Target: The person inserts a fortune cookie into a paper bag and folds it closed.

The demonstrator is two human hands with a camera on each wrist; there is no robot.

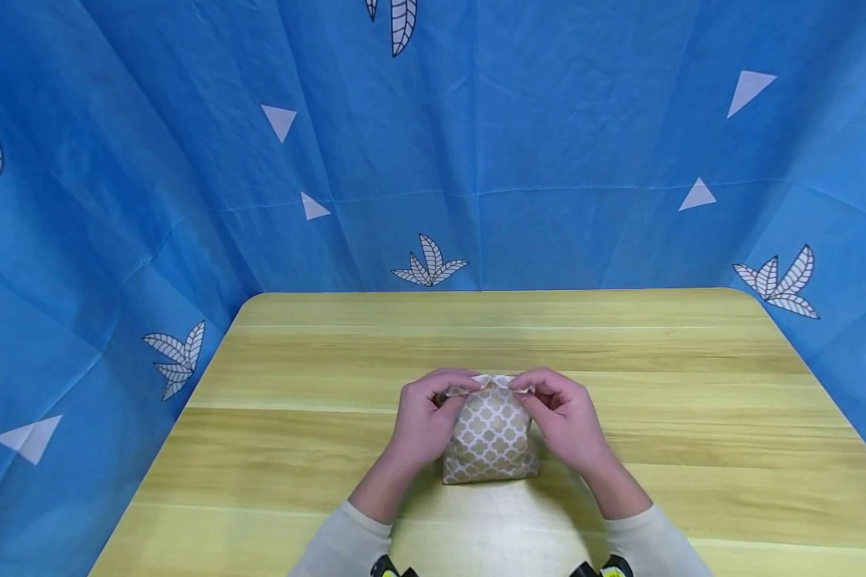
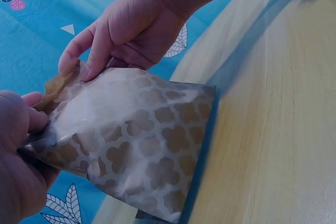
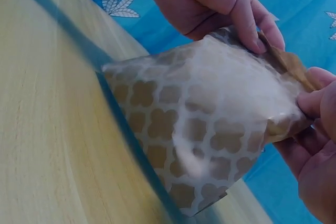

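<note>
A tan paper bag with a white lattice pattern stands on the table, its sides bulging. My left hand pinches the left end of the bag's top edge between thumb and fingers. At the right end of that edge, my right hand pinches the paper the same way. The left wrist view shows the bag with its top edge creased between both hands. In the right wrist view the plain brown inner side of the paper shows along the top. What the bag holds is hidden.
The wood-grain table has rounded far corners. A blue cloth printed with white leaves and triangles hangs behind it and along both sides. Pale sleeves cover the forearms, with dark straps near the wrists.
</note>
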